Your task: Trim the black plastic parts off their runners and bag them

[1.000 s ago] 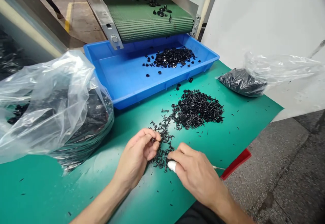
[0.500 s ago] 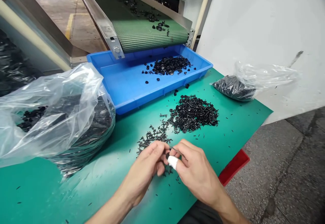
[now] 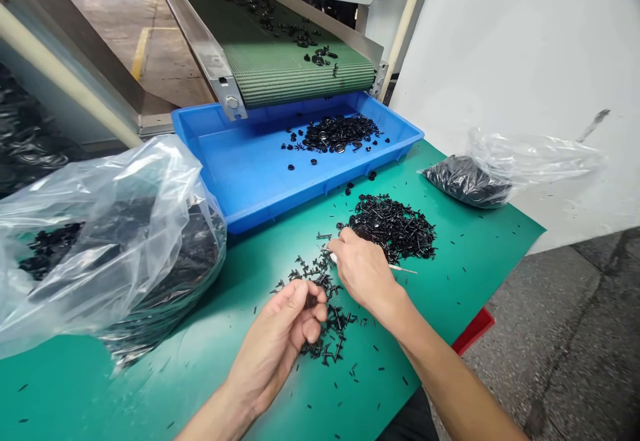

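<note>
My left hand [image 3: 283, 324] is curled above the green table, thumb against the bent fingers. What they hold, if anything, is hidden. Small black branching plastic pieces [image 3: 331, 349] lie scattered beside and beneath it. Further forward, my right hand [image 3: 364, 269] grips a thin, pale, rod-like tool [image 3: 404, 269], whose back end sticks out to the right and whose fine tip points left. A white wrap [image 3: 333, 258] shows on one of its digits. Just beyond that hand is a heap of small black plastic parts [image 3: 400, 227].
A blue tray [image 3: 260, 211] with black parts stands under the end of a green conveyor belt [image 3: 300, 81]. On the left is a large clear bag [image 3: 165, 261] of black parts; a smaller bag [image 3: 470, 181] lies right. A red bin [image 3: 475, 331] is below the table's right edge.
My hands have parted. The right hand has moved forward to the edge of the heap with the tool in it; the left stays near its place. A small dark round part between them is no longer visible.
</note>
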Available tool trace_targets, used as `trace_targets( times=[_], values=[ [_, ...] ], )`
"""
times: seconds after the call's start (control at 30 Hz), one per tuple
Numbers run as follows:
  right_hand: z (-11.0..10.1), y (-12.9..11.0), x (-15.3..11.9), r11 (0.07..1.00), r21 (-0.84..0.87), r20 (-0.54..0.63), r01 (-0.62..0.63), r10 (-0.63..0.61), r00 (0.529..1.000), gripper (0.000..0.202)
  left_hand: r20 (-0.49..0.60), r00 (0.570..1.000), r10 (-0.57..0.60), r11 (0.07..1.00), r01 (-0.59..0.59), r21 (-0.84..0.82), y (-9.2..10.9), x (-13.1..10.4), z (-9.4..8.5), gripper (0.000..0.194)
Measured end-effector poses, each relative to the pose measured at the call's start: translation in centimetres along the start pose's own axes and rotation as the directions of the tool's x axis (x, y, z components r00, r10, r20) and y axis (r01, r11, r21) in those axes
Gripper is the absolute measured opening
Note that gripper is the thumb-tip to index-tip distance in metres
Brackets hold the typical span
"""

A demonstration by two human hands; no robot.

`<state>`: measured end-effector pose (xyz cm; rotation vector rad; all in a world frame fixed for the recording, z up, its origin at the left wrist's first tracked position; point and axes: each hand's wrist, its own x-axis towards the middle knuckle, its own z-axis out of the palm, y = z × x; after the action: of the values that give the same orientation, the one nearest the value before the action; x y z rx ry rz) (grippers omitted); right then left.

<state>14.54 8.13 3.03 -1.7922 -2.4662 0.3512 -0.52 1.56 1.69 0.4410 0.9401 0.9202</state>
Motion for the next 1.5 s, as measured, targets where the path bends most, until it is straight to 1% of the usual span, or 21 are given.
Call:
trace_targets(
  times=[0.07,0.1,0.17,0.27,0.33,0.37,0.43,0.5,0.57,0.67,0.77,0.83,0.97,1.07,1.17,1.27,1.33,1.37,1.4,1.47,1.5],
  values=[
    [-0.1,0.1,-0.4,1.0,0.006,-0.009,0.0,0.0,1.0,0.024,0.009,1.0,0.021,1.0,-0.021,-0.02,0.0,0.1,-0.1,0.023],
    [-0.2,0.2,-0.9,0.999,0.037,-0.031,0.002,-0.001,1.0,0.023,0.002,0.999,0.032,0.999,-0.032,-0.013,0.0,0.1,-0.1,0.021],
    [-0.3,0.2,-2.1,0.982,0.187,-0.092,0.021,-0.004,0.996,0.022,-0.029,0.999,0.043,0.999,-0.042,0.034,-0.2,0.1,-0.1,0.018],
    [-0.5,-0.5,-4.1,0.874,0.484,-0.151,0.041,0.038,0.988,0.018,-0.057,0.996,0.068,0.994,-0.063,0.084,-0.8,0.1,0.1,0.025],
    [-0.5,-1.1,-5.3,0.815,0.579,-0.137,0.035,0.055,0.989,0.02,-0.043,0.994,0.1,0.993,-0.097,0.068,-1.2,0.1,0.1,0.025],
    [-0.6,-1.3,-5.8,0.793,0.607,-0.122,0.042,0.041,0.992,0.024,-0.035,0.993,0.116,0.992,-0.114,0.056,-1.3,0.1,0.2,0.023],
    [-0.6,-1.5,-6.7,0.757,0.648,-0.095,0.084,-0.029,0.995,0.036,-0.027,0.991,0.13,0.991,-0.129,0.031,-1.6,0.1,0.1,0.02],
    [-0.5,-1.2,-7.5,0.755,0.643,-0.096,0.128,-0.085,0.992,0.045,-0.03,0.992,0.125,0.992,-0.125,0.013,-1.7,0.1,0.1,0.02],
    [-0.2,-0.9,-8.2,0.818,0.559,-0.11,0.137,-0.091,0.99,0.048,-0.032,0.992,0.122,0.992,-0.122,0.007,-1.8,0.2,0.0,0.022],
    [0.3,-0.7,-8.9,0.926,0.363,-0.115,0.099,-0.06,0.992,0.04,-0.018,0.991,0.13,0.991,-0.13,0.01,-2.0,0.2,0.0,0.023],
    [0.7,-1.1,-9.2,0.969,0.225,-0.121,0.105,-0.079,0.989,0.027,0.011,0.989,0.149,0.989,-0.149,0.0,-2.2,0.1,-0.1,0.017],
    [0.7,-1.4,-9.3,0.978,0.173,-0.138,0.117,-0.094,0.986,0.024,0.014,0.988,0.151,0.988,-0.151,-0.001,-2.2,0.2,-0.2,0.016],
    [0.8,-1.7,-9.3,0.987,0.116,-0.205,0.11,-0.085,0.975,0.026,-0.023,0.992,0.125,0.992,-0.125,0.012,-2.2,0.2,-0.1,0.021],
    [1.1,-1.7,-9.2,0.991,0.071,-0.219,0.109,-0.092,0.972,0.026,-0.041,0.992,0.119,0.993,-0.118,0.032,-2.2,0.1,0.0,0.023],
    [1.6,-2.1,-9.3,0.995,0.044,-0.239,0.094,-0.081,0.968,0.024,-0.051,0.988,0.146,0.987,-0.142,0.071,-2.5,0.1,0.0,0.025],
    [2.3,-2.7,-9.4,0.997,0.021,-0.313,0.069,-0.059,0.948,0.022,-0.062,0.981,0.186,0.975,-0.176,0.138,-2.8,0.0,-0.2,0.026],
    [2.6,-3.0,-9.4,0.998,0.041,-0.354,0.055,-0.037,0.934,0.021,-0.073,0.974,0.214,0.956,-0.194,0.218,-2.8,0.1,-0.4,0.025],
    [2.6,-3.1,-9.3,0.995,0.082,-0.342,0.049,-0.018,0.94,0.021,-0.075,0.971,0.226,0.942,-0.198,0.272,-2.8,0.1,-0.5,0.024],
    [2.6,-3.0,-9.2,0.989,0.142,-0.299,0.037,0.007,0.954,0.021,-0.074,0.968,0.238,0.922,-0.201,0.332,-2.7,0.1,-0.6,0.024],
    [2.5,-2.6,-8.9,0.958,0.286,-0.146,-0.009,0.053,0.988,0.021,-0.063,0.966,0.252,0.872,-0.199,0.447,-2.4,0.1,-0.7,0.025],
    [2.4,-2.3,-8.7,0.936,0.349,-0.067,-0.039,0.066,0.996,0.02,-0.053,0.966,0.252,0.848,-0.194,0.494,-2.2,0.1,-0.7,0.026]
  ],
)
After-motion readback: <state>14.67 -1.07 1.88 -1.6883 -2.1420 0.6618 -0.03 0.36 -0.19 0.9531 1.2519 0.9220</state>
